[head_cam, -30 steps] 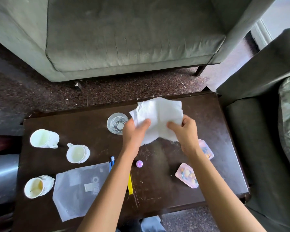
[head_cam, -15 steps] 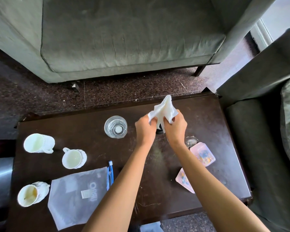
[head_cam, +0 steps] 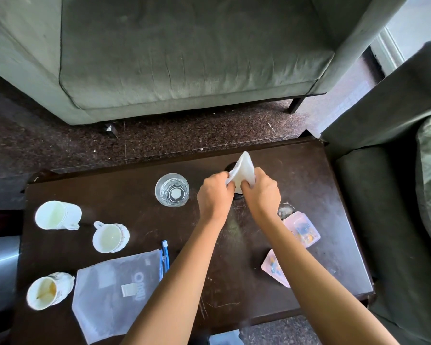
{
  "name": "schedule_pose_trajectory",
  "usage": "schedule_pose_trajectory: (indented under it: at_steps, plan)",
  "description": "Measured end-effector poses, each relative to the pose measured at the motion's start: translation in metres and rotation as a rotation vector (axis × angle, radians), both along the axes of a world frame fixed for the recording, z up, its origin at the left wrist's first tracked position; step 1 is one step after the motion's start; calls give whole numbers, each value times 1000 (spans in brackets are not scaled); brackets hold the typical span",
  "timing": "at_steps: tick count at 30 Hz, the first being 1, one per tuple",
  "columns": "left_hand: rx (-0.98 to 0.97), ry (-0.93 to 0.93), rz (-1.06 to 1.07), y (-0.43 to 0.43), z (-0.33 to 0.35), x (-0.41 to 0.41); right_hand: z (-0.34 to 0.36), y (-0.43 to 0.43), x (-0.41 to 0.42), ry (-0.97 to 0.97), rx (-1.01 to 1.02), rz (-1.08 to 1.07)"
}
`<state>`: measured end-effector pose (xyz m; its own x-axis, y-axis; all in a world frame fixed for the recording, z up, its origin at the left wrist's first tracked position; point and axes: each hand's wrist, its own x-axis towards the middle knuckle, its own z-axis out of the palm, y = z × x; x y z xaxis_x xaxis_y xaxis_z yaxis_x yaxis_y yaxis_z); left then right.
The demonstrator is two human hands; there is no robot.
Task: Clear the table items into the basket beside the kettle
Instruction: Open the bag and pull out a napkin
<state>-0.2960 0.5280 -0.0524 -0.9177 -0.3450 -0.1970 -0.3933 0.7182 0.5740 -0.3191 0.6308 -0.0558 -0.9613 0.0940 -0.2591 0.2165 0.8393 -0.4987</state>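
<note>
Pinching a white napkin (head_cam: 243, 170), perhaps paper, bunched cone-like: left hand (head_cam: 213, 195), right hand (head_cam: 261, 195); scratched dark table (head_cam: 309, 175)

The only lettering I can find is a white printed mark on the translucent plastic bag (head_cam: 105, 307) at the near left of the table (head_cam: 239, 257). It runs sideways and seems to begin with an O, but I cannot read the rest. The small pale sticker (head_cam: 129, 290) beside it shows no legible writing.
</note>
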Motion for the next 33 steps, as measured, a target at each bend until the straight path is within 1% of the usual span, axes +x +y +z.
schedule_pose_trajectory:
  at_steps: [3, 7, 11, 13, 16, 18, 20, 24, 28, 30, 33]
  plan:
    - [11, 54, 11, -2, 0, 1, -1, 3, 0, 4, -38, -2]
    - [11, 130, 40, -4, 2, 1, 6, 5, -2, 104, 53, 10]
    - [-29, 8, 16, 0, -1, 1, 4, 3, -1, 47, 144, 89]
    - [-1, -24, 15, 0, -3, 1, 2, 3, 0, 11, 170, 132]
    - [51, 27, 26, -1, -4, 4, 5, 5, 1, 30, 136, 113]
    - [48, 107, 41, -2, -3, 8, 8, 5, 2, 78, 79, 46]
    - [21, 148, 42, -3, -3, 10, 10, 3, 4, 110, 46, 10]
    - [10, 63, 62, -2, -3, 8, 7, -1, 4, 86, 85, 50]
    - [54, -2, 54, 0, -1, 9, 5, -2, 5, 38, 97, 59]
    - [108, 48, 75, -2, -1, 14, 7, -1, 9, 45, 61, 37]
    - [206, 169, 129, -6, 0, 31, 14, 6, 22, 156, -35, -23]
